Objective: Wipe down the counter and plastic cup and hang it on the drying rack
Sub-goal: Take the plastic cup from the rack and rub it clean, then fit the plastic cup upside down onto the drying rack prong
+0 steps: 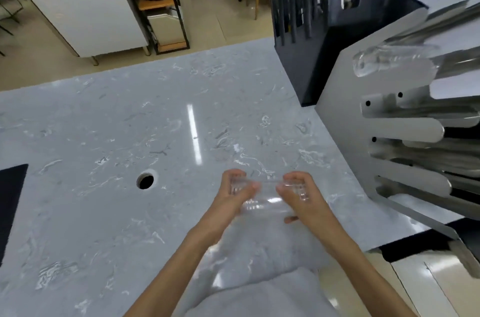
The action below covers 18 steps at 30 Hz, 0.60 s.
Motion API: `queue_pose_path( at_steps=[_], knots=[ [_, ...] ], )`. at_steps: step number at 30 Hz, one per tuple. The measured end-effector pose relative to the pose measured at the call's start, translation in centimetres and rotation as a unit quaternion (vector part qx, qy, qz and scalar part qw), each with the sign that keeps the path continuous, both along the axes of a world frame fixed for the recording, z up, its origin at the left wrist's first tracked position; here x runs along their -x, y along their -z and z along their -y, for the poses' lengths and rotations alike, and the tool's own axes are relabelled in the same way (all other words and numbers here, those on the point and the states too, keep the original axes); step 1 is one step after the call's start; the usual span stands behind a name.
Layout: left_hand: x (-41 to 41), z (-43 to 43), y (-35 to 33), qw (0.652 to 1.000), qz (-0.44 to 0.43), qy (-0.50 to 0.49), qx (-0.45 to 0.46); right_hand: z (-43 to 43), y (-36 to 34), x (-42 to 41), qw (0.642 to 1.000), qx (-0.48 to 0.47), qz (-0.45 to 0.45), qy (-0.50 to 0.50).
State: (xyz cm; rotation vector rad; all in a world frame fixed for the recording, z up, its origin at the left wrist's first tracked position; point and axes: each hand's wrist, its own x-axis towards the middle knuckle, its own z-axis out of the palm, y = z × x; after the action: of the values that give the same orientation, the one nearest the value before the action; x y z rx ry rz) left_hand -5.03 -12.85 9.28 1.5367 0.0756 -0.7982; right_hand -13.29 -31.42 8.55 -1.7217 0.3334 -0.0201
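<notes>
A clear plastic cup lies on its side between both hands, just above the grey marble counter. My left hand grips one end and my right hand grips the other. A pale grey cloth lies on the counter under my wrists, near the front edge. The silver drying rack with long flat prongs stands to the right; another clear cup hangs on an upper prong.
A round hole is cut in the counter to the left of my hands. A dark rack with upright prongs stands at the counter's far right. A black mat lies at the left edge. Shelving and a white cabinet stand beyond.
</notes>
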Motion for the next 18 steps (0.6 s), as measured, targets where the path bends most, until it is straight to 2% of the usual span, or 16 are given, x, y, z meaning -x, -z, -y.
queue_pose_path(
  at_steps=[1,3,7,9,11,12,13,15,18],
  knots=[
    [-0.3,1.3,-1.0,0.999,0.040,0.024,-0.002,0.9,-0.9,0.3,0.999,-0.029,-0.019,0.035],
    [-0.8,3.7,-2.7,0.997,0.058,0.046,0.027,3.1,-3.1,1.1,0.999,-0.030,-0.012,0.040],
    [-2.3,8.3,-5.6,0.986,-0.012,0.082,0.146,7.3,-8.2,2.4,0.995,0.069,0.056,0.033],
    [-3.3,10.6,-7.3,0.963,-0.055,0.100,0.245,9.7,-10.5,3.0,0.985,0.103,0.116,0.069],
    [-4.5,13.2,-9.0,0.931,-0.072,0.124,0.337,12.3,-12.7,3.8,0.977,0.070,0.160,0.122],
    [-5.0,14.5,-9.9,0.924,-0.049,0.145,0.351,13.8,-13.5,4.4,0.971,0.050,0.177,0.152],
    [-5.4,16.0,-10.5,0.933,0.007,0.163,0.321,15.3,-14.3,4.9,0.962,0.045,0.195,0.184],
    [-6.0,19.4,-11.0,0.956,0.161,0.151,0.191,18.4,-15.8,5.5,0.938,0.090,0.227,0.245],
    [-7.6,24.8,-10.1,0.946,0.303,0.083,0.082,23.4,-17.7,5.3,0.899,0.200,0.250,0.298]
  ],
)
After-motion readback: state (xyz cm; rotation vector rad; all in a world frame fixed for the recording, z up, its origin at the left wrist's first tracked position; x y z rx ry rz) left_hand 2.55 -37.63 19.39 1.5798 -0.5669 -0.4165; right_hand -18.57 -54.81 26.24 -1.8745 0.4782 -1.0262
